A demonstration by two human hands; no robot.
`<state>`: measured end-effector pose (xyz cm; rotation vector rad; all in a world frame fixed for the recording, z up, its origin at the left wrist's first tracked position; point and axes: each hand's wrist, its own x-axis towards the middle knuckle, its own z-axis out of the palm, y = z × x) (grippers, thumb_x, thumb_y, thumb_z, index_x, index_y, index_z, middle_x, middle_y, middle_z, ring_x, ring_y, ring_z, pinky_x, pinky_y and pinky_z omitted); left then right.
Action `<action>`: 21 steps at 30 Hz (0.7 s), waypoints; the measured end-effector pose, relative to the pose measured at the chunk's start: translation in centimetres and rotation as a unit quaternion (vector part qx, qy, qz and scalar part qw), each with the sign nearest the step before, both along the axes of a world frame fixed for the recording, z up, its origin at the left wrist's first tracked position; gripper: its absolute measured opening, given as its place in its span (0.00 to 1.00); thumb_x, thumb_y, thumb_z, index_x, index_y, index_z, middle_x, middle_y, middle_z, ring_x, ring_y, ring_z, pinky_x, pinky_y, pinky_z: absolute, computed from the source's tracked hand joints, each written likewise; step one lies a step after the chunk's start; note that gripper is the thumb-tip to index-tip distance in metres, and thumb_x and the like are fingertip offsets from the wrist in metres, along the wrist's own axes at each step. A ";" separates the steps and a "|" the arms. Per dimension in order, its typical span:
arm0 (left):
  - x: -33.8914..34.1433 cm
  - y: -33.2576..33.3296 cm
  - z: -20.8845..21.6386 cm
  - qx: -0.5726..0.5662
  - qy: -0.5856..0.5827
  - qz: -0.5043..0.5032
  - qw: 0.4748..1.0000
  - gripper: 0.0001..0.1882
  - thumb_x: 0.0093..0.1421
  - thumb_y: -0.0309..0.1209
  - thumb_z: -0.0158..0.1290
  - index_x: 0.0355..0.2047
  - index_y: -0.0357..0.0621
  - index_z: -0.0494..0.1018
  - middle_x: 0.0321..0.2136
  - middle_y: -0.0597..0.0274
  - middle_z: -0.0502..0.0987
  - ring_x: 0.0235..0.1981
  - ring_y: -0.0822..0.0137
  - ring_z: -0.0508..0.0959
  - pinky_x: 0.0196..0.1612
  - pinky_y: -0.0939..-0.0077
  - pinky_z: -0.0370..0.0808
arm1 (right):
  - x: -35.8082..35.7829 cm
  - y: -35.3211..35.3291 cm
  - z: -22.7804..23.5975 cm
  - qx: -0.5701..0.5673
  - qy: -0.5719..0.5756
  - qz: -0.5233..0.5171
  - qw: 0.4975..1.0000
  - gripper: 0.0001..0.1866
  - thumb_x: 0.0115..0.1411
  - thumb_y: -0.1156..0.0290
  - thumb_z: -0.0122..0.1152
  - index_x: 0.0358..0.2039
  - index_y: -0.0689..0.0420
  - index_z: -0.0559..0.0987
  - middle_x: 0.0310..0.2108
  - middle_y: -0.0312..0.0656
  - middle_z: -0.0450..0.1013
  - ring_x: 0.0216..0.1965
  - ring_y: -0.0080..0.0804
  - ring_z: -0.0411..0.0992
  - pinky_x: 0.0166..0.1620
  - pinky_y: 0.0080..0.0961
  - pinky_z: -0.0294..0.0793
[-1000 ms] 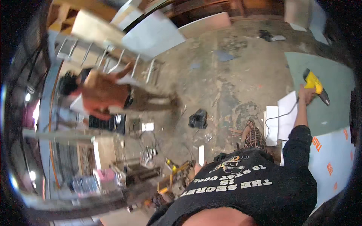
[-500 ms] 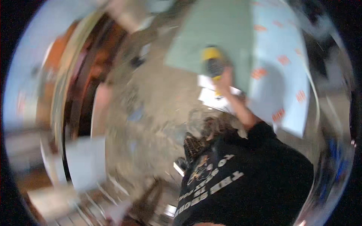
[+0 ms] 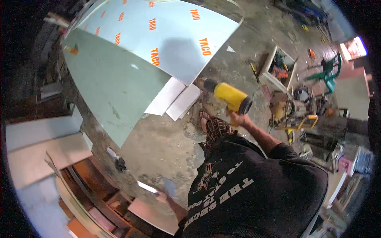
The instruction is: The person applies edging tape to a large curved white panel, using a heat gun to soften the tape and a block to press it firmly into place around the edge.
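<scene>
Plainly, the right hand point(image 3: 238, 119) was closed around the grip of a yellow-and-black heat gun point(image 3: 232, 96), which it held up in front of the torso, above the concrete floor point(image 3: 154, 139). The gun's barrel ran slantwise, its dark nozzle turned toward the near corner of a pale-blue sheet with orange print point(image 3: 174, 23) and its black rear end facing away from it. Of both hands, the right was nearer that corner; how high the nozzle stood over it, I could not tell.

Well apart, on the other side of the body, the left hand point(image 3: 162, 196) gripped a narrow white strip point(image 3: 147, 187) by 1 end. The strip's long axis pointed outward from the fingers, away from the heat gun.

A grey-green sheet point(image 3: 115, 83) lay along the blue sheet's edge, and 2 white panels point(image 3: 183, 104) sat by their near corners. Farther right stood an open tool crate point(image 3: 274, 82).
</scene>
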<state>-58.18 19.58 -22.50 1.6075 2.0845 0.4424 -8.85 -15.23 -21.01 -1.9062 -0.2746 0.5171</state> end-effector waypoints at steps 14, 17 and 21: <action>48.7 18.8 7.6 0.146 0.011 -0.544 0.827 0.30 0.61 0.49 0.53 0.51 0.33 0.65 0.43 0.41 0.75 0.39 0.44 0.78 0.40 0.59 0.75 | -1.7 6.3 -3.9 0.346 0.200 -0.303 0.865 0.07 0.54 0.72 0.63 0.32 0.60 0.77 0.24 0.36 0.72 0.24 0.25 0.70 0.27 0.25 0.70; 52.1 21.2 6.1 0.110 0.159 -0.573 0.796 0.29 0.61 0.47 0.53 0.51 0.35 0.66 0.42 0.42 0.74 0.39 0.42 0.76 0.42 0.56 0.74 | -3.3 7.8 -5.3 0.296 0.238 -0.302 0.874 0.13 0.51 0.74 0.66 0.38 0.59 0.78 0.30 0.34 0.75 0.29 0.24 0.71 0.31 0.25 0.71; 55.5 21.9 5.2 0.255 0.096 -0.656 0.704 0.27 0.59 0.42 0.55 0.52 0.36 0.66 0.46 0.42 0.72 0.48 0.44 0.72 0.50 0.53 0.70 | -5.3 10.5 -6.2 0.296 0.229 -0.308 0.875 0.10 0.52 0.73 0.64 0.36 0.59 0.78 0.27 0.35 0.74 0.27 0.25 0.71 0.30 0.25 0.71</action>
